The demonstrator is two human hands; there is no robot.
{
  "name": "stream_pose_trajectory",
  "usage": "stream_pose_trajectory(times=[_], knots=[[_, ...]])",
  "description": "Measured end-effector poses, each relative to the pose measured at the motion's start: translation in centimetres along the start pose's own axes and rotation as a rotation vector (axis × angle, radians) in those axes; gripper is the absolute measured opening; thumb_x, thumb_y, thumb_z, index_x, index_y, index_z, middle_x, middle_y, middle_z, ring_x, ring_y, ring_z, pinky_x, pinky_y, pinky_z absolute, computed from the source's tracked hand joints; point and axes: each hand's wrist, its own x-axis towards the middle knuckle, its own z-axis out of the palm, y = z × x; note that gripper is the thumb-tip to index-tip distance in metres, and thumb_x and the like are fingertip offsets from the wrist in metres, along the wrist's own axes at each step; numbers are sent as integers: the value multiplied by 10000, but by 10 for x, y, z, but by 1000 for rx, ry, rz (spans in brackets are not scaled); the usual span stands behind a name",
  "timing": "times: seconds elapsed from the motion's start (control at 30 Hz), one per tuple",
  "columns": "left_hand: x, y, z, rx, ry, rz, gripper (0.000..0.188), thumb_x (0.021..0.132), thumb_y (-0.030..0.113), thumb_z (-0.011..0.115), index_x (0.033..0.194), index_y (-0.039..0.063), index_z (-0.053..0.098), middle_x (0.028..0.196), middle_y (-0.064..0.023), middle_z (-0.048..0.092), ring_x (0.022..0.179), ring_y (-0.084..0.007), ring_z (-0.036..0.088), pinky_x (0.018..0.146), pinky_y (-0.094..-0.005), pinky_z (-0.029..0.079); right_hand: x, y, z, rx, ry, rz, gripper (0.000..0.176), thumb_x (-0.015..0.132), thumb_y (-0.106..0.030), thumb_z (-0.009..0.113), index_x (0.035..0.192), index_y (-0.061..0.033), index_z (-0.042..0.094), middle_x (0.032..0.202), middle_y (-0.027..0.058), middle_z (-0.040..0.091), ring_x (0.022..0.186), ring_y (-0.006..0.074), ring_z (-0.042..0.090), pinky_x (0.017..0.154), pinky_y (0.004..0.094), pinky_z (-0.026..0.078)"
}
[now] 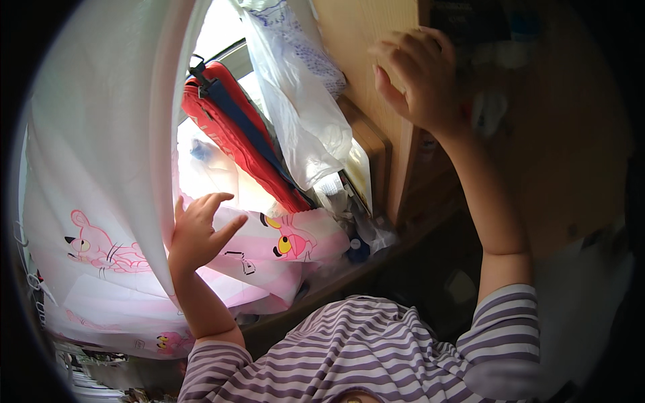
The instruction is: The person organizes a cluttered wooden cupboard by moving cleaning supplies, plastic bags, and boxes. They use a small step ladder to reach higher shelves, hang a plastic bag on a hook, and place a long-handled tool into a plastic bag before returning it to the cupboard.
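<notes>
My left hand [204,231] holds nothing. Its fingers are apart, and the back of the hand lies against the edge of a pale curtain [111,141] printed with pink cartoon panthers. Just right of it spreads pink-and-white cloth [287,242] with the same print. My right hand [415,80] is raised in front of a light wooden panel [358,30], thumb apart and fingers loosely bent, with nothing in it; whether it touches the panel I cannot tell. Between the hands, a red zipped bag [227,146] with a dark blue strap leans at a slant near the bright window.
A white plastic bag [297,111] hangs beside the wooden panel. Below it stand a brown wooden board [373,146] and some wrapped items [332,196]. Clutter [489,111] on the right is dark and blurred. More objects [116,373] show under the curtain.
</notes>
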Motion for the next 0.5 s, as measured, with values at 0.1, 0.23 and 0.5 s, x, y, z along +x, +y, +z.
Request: stream_pose_trajectory(times=[0.1, 0.23, 0.5], knots=[[4, -5, 6, 82, -45, -24, 542, 748, 501, 644, 1096, 91, 581, 1080, -92, 623, 1016, -256, 573, 1015, -515, 251, -10, 10, 0, -169, -54, -72, 198, 743, -150, 613, 940, -141, 594, 1030, 2, 595, 1005, 174, 537, 972, 389, 308], [16, -10, 8, 82, -32, -53, 570, 712, 506, 672, 1085, 84, 587, 1061, -91, 630, 1005, -255, 576, 997, -499, 276, -16, 18, 8, -128, 5, -78, 212, 736, -143, 606, 947, -151, 595, 1061, -11, 587, 1054, 156, 520, 1005, 394, 280], [32, -17, 17, 78, -110, -30, 588, 668, 494, 708, 1068, 77, 596, 983, -105, 653, 907, -256, 615, 897, -420, 376, -18, 15, 15, -121, 35, -60, 215, 729, -145, 608, 943, -158, 591, 1041, -30, 587, 1052, 115, 522, 962, 383, 288]])
